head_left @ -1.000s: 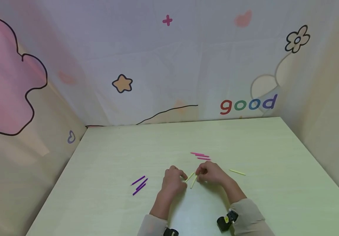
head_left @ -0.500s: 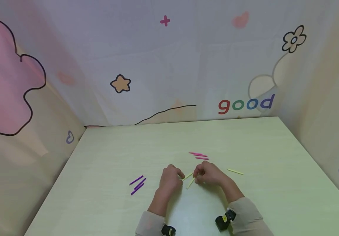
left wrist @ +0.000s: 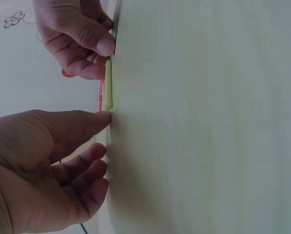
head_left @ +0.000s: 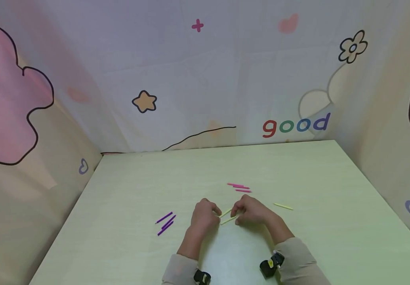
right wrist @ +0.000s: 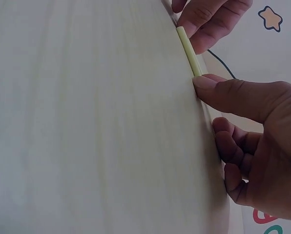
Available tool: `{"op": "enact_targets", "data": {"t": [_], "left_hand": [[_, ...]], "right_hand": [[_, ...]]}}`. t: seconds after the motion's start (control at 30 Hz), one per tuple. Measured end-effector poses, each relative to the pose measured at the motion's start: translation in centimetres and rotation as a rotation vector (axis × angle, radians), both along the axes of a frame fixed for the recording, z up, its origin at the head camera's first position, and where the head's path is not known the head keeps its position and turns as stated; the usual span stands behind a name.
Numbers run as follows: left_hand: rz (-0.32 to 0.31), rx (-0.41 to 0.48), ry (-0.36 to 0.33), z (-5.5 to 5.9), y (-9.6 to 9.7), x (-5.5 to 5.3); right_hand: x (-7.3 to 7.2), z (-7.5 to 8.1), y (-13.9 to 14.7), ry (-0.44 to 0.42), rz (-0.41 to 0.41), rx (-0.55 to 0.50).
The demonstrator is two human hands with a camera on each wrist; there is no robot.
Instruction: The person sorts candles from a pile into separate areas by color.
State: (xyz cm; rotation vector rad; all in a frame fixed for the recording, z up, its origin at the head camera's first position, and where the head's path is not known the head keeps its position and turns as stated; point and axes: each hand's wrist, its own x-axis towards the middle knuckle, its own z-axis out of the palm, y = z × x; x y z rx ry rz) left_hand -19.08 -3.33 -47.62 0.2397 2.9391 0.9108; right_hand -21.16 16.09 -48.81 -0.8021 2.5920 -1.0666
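Note:
Two short pale-yellow sticks lie close together between the hands in the head view, a farther yellow stick (head_left: 225, 213) and a nearer yellow stick (head_left: 227, 221). My left hand (head_left: 205, 213) has its index finger and thumb at their left ends and holds the farther one. My right hand (head_left: 252, 210) pinches the right end of the nearer stick. In the right wrist view its thumb (right wrist: 233, 95) presses on that stick's end. The left wrist view shows the left thumb (left wrist: 82, 127) right at a stick's end, with the index finger hidden behind it.
Several purple sticks (head_left: 165, 225) lie left of the hands on the pale table (head_left: 147, 178). Pink sticks (head_left: 240, 187) are grouped beyond the right hand. A lone yellow stick (head_left: 283, 206) rests to the right. Printed cloth walls (head_left: 205, 79) stand at the back and sides.
The nearer yellow stick has turned from steeply slanted to nearly alongside the farther one. The farther stick has tilted flatter too. Both hands have shifted slightly left in the view.

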Motion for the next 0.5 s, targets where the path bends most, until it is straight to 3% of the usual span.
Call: {"op": "enact_targets", "data": {"t": [0.2, 0.5], "left_hand": [[-0.012, 0.074, -0.018, -0.07, -0.46, -0.18], [-0.023, 0.097, -0.074, 0.14, -0.68, -0.15]], "right_hand": [[0.09, 0.36, 0.17, 0.081, 0.101, -0.062], [-0.10, 0.16, -0.03, 0.040, 0.060, -0.015]]}}
